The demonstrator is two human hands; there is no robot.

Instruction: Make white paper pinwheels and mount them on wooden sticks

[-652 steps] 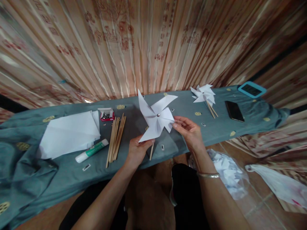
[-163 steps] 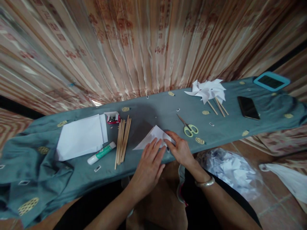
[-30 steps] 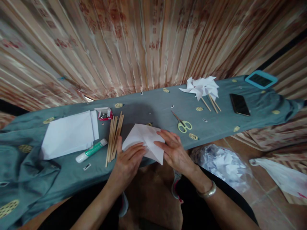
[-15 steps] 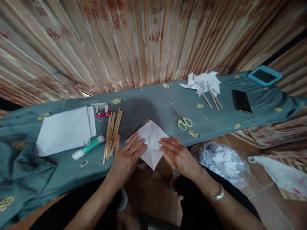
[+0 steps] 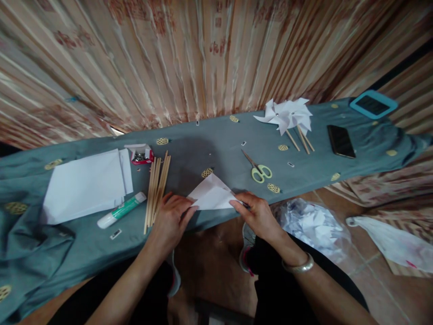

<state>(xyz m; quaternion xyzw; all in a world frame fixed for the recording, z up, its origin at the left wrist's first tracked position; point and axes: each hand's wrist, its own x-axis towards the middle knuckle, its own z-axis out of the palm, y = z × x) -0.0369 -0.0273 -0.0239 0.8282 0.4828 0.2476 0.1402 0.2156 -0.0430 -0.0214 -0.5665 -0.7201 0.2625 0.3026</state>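
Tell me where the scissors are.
The scissors lie on the grey-green cloth, beyond the right hand, nearer than the paper pinwheels.

Single head-worn view, looking forward and down, close over the cloth-covered table (image 5: 216,149), curtain (image 5: 189,58) behind.

Scissors (image 5: 259,170), pinwheels (image 5: 287,115), phone (image 5: 341,141) right; paper stack (image 5: 84,185), glue stick (image 5: 122,210), sticks (image 5: 157,189) left
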